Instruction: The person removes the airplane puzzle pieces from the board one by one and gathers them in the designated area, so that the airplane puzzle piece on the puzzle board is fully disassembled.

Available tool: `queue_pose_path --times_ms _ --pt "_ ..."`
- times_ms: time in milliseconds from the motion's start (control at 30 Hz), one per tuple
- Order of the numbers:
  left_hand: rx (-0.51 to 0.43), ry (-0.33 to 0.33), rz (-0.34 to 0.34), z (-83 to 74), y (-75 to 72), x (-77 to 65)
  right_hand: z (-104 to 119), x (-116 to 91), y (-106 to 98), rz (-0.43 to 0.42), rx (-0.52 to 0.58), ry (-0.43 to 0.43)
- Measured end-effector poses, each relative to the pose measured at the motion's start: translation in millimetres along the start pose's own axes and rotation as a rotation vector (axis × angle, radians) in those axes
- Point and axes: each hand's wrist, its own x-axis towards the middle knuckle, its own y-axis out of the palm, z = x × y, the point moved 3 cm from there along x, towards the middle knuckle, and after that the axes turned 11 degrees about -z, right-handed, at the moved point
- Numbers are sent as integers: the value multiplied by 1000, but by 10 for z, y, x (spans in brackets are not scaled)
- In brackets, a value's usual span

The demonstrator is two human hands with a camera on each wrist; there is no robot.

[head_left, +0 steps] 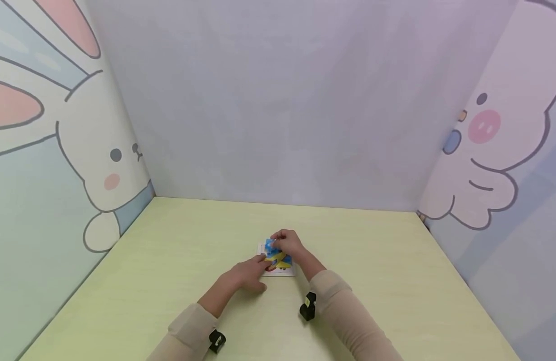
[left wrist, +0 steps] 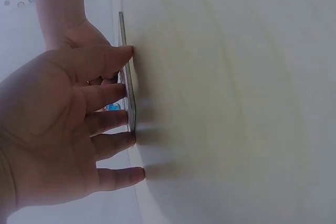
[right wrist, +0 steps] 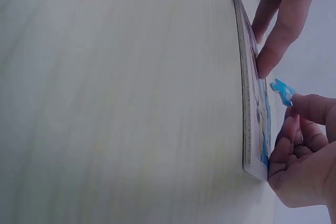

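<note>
Blue piece was pinched by right hand over board, picture framed inside; board was touched by spread left hand.

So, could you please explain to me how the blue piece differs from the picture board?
Size: the blue piece is small, while the picture board is much larger. Outline: the piece has a notched edge, but the board has straight sides. Position: the piece is pinched in the right hand, raised off the board, which lies flat on the table. Both show blue.
</note>
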Motion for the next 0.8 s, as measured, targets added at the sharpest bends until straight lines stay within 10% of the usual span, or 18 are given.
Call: queue_pose_path --times_ms 800 --pt "-148 -7 -102 -202 -12 10 -77 -119 -450 -136 108 -113"
